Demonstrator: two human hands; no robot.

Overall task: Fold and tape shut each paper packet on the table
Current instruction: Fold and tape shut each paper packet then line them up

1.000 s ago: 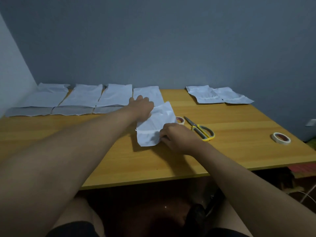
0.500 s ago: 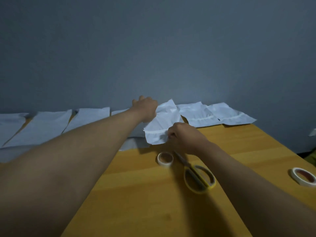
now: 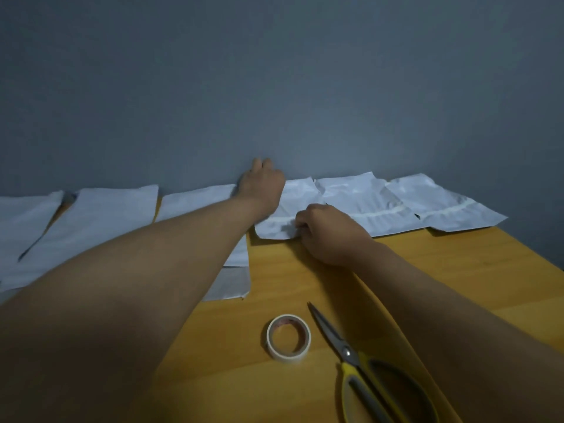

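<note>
Left hand (image 3: pixel 264 186) lay on the far end of the taped packet (image 3: pixel 285 213), fingers curled toward the wall, grip hidden so I couldn't tell; right hand (image 3: pixel 325 233) pinched its near right corner, fingers curled on the paper. Packet sat flat at the table's (image 3: pixel 457 270) back edge, touching the finished packets (image 3: pixel 396 206) just right of the fingers. Risk: sliding it further would ride it over that neighbour and crumple the taped fold.

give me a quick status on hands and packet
Left hand and right hand both gripping folded packet at table's far edge. Tape roll untouched. Nothing in the way.
</note>
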